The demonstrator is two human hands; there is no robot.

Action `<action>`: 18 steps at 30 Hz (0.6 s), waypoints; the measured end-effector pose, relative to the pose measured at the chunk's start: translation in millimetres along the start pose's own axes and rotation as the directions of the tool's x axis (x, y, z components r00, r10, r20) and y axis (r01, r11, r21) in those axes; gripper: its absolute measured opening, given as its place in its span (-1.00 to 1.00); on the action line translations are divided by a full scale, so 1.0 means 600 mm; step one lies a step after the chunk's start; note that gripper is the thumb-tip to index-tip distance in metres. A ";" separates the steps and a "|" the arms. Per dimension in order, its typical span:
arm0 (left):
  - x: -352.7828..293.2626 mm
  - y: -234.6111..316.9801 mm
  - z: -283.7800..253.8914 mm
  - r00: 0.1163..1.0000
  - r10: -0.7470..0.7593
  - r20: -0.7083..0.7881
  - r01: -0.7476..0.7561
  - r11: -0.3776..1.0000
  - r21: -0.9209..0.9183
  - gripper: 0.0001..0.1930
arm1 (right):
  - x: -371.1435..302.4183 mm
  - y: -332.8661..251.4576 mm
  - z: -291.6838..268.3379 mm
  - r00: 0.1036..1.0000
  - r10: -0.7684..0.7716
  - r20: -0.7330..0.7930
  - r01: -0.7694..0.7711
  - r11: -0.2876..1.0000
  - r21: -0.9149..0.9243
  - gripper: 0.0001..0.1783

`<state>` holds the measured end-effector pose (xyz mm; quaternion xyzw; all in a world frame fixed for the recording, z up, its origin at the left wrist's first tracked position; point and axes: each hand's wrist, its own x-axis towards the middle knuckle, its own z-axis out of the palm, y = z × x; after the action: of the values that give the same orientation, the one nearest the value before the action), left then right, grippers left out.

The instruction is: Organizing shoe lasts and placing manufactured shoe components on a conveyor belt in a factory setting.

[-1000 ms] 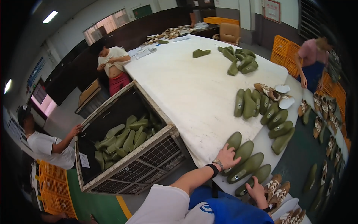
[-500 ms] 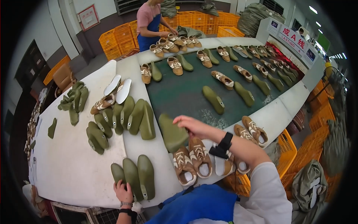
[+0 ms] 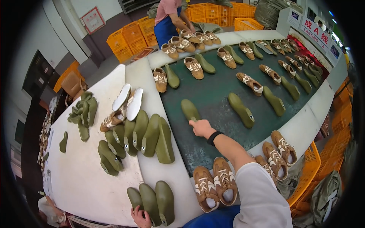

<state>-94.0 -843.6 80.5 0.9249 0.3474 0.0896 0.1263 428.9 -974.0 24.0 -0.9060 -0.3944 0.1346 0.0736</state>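
On the dark green belt [image 3: 213, 146], my right hand [image 3: 202, 128] is closed around the heel end of a green shoe last [image 3: 189, 109], its toe pointing away from me. Down at the lower left, my left hand [image 3: 140, 218] curls its fingers over the heel of the leftmost last [image 3: 134, 196] in a row of three. Beside it stand the middle last [image 3: 148, 201] and the right last [image 3: 165, 201]. A pair of brown and white sneakers, the left shoe [image 3: 205, 186] and the right shoe [image 3: 225, 176], sits on the white ledge below my right forearm.
More green lasts [image 3: 163, 142] cluster on the white table [image 3: 87, 182], with white insoles [image 3: 134, 104] behind. Sneakers [image 3: 194, 67] and lasts line the belt. More sneakers [image 3: 275, 159] stand by an orange crate [image 3: 308, 174] at right. Across the belt, a person [image 3: 169, 19] handles shoes.
My right hand has moved forward over the belt with the last, which now points away from me. My left hand stays at the row of three lasts. The whole view has shifted.
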 end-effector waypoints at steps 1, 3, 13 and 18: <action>-0.002 0.006 0.001 1.000 -0.003 0.026 0.003 1.000 -0.013 -0.72 | -0.004 0.011 -0.006 1.000 0.001 0.010 -0.001 1.000 0.003 -0.68; -0.005 0.005 0.031 0.996 -0.009 -0.089 0.006 0.999 -0.039 -0.84 | -0.015 0.023 -0.017 0.999 -0.030 0.027 0.029 0.999 0.046 -0.70; -0.011 -0.018 -0.002 0.988 -0.058 -0.144 0.041 0.992 -0.121 -0.68 | -0.123 -0.064 0.002 0.998 -0.061 0.016 0.058 0.985 0.165 -0.65; -0.003 -0.014 0.018 0.978 -0.004 -0.207 -0.014 0.996 -0.090 -0.60 | -0.109 0.026 0.048 0.994 -0.098 0.045 0.095 0.994 0.053 -0.59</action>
<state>-97.9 -840.6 67.6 0.9047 0.3518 0.2012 0.1311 388.3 -1031.8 4.9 -0.8802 -0.4359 0.1626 0.0936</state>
